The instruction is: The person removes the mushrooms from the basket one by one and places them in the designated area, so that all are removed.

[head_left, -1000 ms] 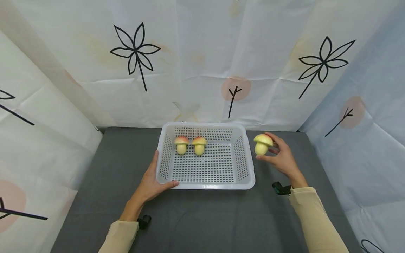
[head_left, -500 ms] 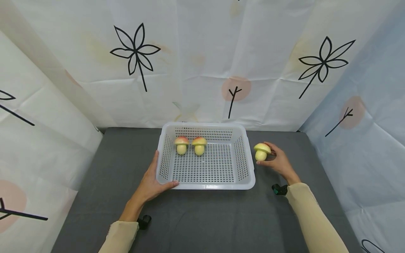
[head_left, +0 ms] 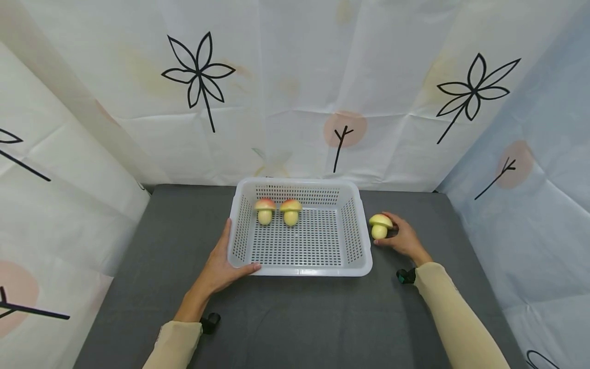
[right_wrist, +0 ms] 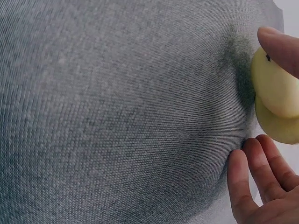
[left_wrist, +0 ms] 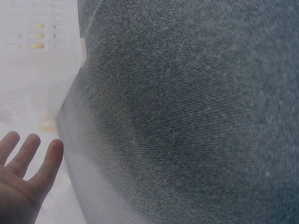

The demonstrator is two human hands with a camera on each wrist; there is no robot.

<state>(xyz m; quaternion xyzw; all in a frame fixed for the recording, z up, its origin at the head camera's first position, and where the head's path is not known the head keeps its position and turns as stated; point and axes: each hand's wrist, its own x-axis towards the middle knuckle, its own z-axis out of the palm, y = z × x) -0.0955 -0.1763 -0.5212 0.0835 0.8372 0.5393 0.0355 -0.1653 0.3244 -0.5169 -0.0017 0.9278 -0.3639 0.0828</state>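
Note:
In the head view my right hand [head_left: 404, 240] pinches a toy mushroom [head_left: 380, 226] between thumb and fingers, just right of the white plastic basket [head_left: 304, 271]. Its yellow-green cap points up, the pale stem down. The right wrist view has this mushroom [right_wrist: 275, 86] under the thumb, low over the cloth. My left hand [head_left: 216, 266] rests against the basket's near left corner, fingers straight along the left side, thumb on the front rim. Inside the basket, one toy mushroom with a reddish cap [head_left: 265, 211] stands beside another with a yellow-orange cap [head_left: 291, 212].
A dark grey cloth [head_left: 295, 323] covers the table beneath the basket. White fabric with printed plants [head_left: 295, 92] hangs behind the table's far edge and along both sides. Each wrist carries a small black device [head_left: 211, 323].
My right hand has lowered the mushroom and brought it slightly nearer the front, beside the basket. My left hand, the basket and the two mushrooms inside have stayed in place.

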